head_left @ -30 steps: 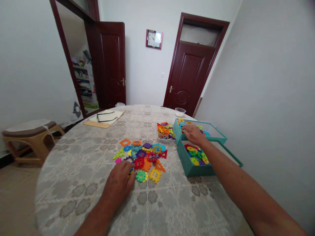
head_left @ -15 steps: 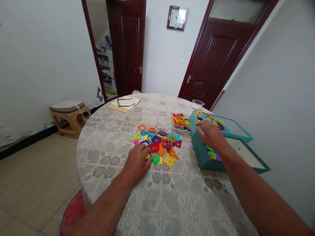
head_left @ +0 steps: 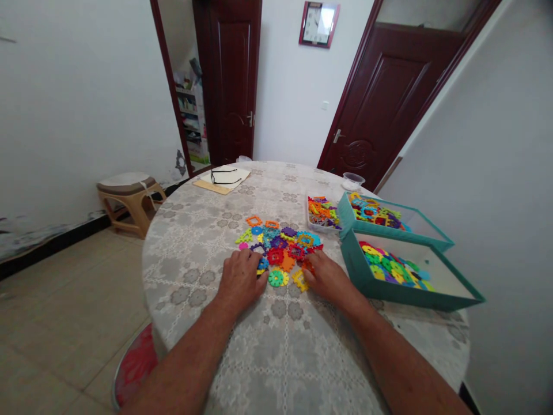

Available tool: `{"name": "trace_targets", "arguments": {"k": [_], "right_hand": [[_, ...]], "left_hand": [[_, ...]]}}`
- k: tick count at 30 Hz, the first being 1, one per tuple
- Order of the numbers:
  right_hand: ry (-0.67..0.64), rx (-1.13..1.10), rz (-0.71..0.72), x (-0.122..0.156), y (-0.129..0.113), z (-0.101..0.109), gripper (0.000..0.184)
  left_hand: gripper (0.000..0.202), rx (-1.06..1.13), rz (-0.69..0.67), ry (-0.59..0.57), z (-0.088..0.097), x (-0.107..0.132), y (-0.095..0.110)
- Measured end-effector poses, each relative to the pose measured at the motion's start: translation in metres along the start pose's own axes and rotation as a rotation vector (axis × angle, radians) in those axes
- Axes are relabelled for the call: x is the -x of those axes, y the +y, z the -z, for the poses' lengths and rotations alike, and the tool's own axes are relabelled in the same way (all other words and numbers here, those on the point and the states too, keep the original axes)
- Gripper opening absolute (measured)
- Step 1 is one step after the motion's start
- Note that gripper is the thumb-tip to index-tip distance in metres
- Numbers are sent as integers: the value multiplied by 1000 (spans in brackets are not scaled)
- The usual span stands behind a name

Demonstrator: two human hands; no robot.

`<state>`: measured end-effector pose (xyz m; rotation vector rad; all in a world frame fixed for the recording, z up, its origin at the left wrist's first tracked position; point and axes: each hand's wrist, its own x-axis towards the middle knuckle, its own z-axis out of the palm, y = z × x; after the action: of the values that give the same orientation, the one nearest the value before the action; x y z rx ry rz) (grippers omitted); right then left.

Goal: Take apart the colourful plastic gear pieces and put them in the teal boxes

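A loose heap of colourful plastic interlocking pieces [head_left: 276, 255] lies on the table: gear-like discs, square frames and triangles. My left hand [head_left: 242, 275] rests cupped at the heap's left edge, thumb apart from the fingers, beside a blue disc [head_left: 262, 263]. At the right edge is my right hand [head_left: 325, 274], its bent fingers over an orange piece [head_left: 307, 264] and its thumb near a yellow square frame [head_left: 299, 280]; its fingertips are partly hidden. Between the hands lie a green disc [head_left: 276, 278] and a red square frame [head_left: 275, 256].
A teal box [head_left: 415, 297] of coloured discs stands at the right, with its teal lid [head_left: 432, 222] behind holding more pieces. Next to them is a clear tray [head_left: 323, 227] of small pieces. Glasses [head_left: 224, 177] lie on papers at the far left; a clear bowl [head_left: 353, 180] sits far right.
My right hand has left the teal box and moved left to the heap. My left hand has stayed at the heap's left edge. The view has shifted slightly.
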<state>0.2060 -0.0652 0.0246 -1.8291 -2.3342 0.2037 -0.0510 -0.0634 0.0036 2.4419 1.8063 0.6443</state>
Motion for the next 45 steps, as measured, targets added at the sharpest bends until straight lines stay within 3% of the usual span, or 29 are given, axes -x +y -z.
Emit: {"name": "trace_targets", "arguments": {"k": [7, 10, 14, 17, 26, 33, 40, 45], "right_hand": [[98, -27, -127, 0, 12, -1, 19], [211, -102, -153, -5, 24, -8, 18], [412, -237, -150, -15, 40, -18, 29], [452, -227, -206, -23, 47, -24, 37], [318, -150, -205, -32, 48, -28, 41], [221, -145, -195, -21, 47, -24, 27], [136, -200, -149, -12, 39, -14, 30], [89, -257, -151, -9, 31, -6, 12]], "left_hand": [[26, 62, -36, 81, -6, -3, -7], [25, 117, -2, 132, -9, -5, -9], [29, 167, 54, 180, -11, -6, -11], [32, 191, 62, 206, -11, -8, -13], [32, 276, 52, 209, -13, -10, -17], [34, 284, 71, 71, -9, -7, -11], [66, 195, 22, -96, -4, -2, -4], [60, 234, -34, -90, -4, -2, -7]]}}
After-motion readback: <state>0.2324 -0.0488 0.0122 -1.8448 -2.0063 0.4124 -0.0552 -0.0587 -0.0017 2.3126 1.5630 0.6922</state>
